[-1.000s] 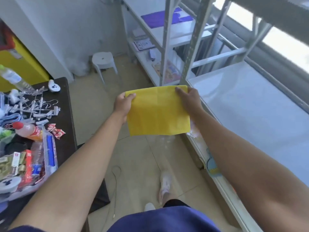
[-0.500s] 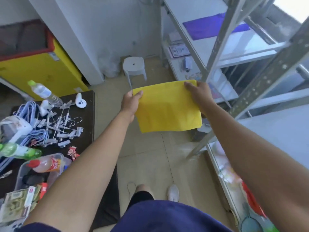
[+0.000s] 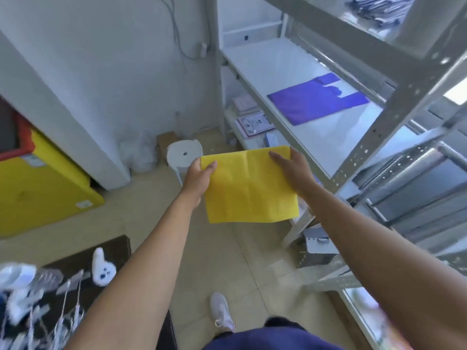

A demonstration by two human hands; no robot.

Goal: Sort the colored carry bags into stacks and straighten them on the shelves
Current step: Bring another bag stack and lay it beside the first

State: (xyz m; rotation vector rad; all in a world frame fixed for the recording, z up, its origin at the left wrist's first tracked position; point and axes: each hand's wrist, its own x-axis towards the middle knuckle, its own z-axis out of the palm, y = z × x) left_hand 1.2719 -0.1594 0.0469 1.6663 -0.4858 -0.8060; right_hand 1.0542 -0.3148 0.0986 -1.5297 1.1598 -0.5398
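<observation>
Both arms reach forward, left hand (image 3: pixel 197 176) and right hand (image 3: pixel 293 170) each pinching a top corner of the folded yellow bag (image 3: pixel 250 185) — held in the air beside the shelf (image 3: pixel 273 69) bearing a flat purple bag (image 3: pixel 316 99).

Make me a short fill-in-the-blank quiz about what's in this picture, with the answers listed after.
1. Both hands, left hand and right hand, hold a folded bag coloured ____.
2. The bag lying flat on the shelf is ____.
3. The round stool on the floor is ____.

Answers: yellow; purple; white
</observation>
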